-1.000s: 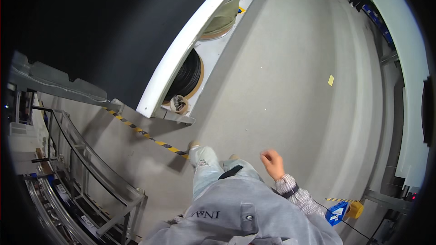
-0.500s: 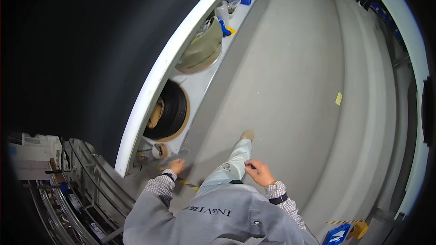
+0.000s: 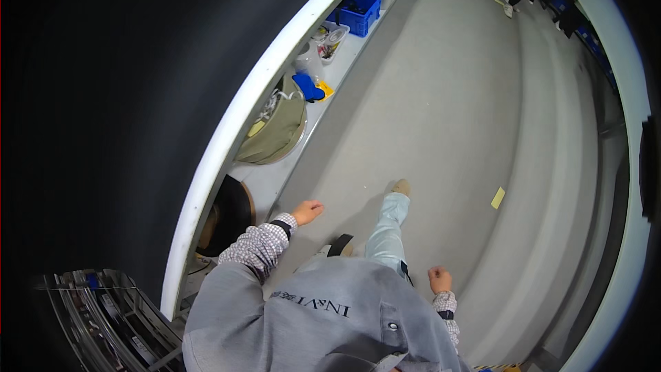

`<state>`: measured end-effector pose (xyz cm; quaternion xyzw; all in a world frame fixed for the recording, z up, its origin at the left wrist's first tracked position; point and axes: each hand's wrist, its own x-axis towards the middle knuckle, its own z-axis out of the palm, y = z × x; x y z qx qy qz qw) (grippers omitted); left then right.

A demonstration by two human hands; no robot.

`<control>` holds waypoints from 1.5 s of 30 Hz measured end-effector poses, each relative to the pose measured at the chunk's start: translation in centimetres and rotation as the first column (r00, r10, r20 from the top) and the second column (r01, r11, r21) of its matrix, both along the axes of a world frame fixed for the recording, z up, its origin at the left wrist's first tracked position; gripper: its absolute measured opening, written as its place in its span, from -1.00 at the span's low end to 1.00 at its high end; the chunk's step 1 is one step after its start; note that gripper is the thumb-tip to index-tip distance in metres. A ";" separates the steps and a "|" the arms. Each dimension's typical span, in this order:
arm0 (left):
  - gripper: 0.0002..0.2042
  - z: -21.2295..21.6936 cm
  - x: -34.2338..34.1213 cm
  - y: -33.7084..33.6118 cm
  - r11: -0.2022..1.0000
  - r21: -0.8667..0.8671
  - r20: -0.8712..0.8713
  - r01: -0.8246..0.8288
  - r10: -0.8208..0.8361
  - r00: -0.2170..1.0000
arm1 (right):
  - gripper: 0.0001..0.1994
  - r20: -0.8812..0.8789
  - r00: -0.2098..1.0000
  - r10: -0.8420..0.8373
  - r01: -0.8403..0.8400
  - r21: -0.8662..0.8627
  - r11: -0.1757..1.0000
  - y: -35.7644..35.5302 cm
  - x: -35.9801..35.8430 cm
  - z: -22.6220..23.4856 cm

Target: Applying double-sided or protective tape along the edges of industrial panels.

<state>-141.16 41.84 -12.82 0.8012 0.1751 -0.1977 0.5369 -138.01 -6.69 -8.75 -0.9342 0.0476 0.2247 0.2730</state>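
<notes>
Head view shows the left hand (image 3: 308, 212) and right hand (image 3: 439, 280) released, loosely curled around nothing visible, apparently apart for walking balance, while the black reel (image 3: 239, 205) left of them lies flat on the shelf (image 3: 267, 180), probably against rolling.

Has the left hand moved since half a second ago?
Yes, forward along the shelf: the left hand was by the near end of the shelf and is now roughly level with the black coil.

Left hand (image 3: 308, 212) now farther forward
</notes>
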 end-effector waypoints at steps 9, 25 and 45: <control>-0.67 -0.5 8.8 3.5 0.899 0.438 -0.484 0.021 0.216 0.848 | -0.83 0.119 0.928 0.352 -0.370 0.225 0.901 9.4 29.0 0.2; -0.73 -14.5 58.4 14.1 0.894 0.444 -0.288 0.059 0.080 0.954 | -0.81 -0.176 0.906 0.385 -0.419 -0.237 0.877 -1.5 41.4 -5.0; -0.80 -19.5 74.8 30.9 0.315 0.909 0.164 -0.272 0.329 0.930 | -0.77 -0.600 0.760 -0.250 0.414 0.150 0.898 17.9 60.1 -2.9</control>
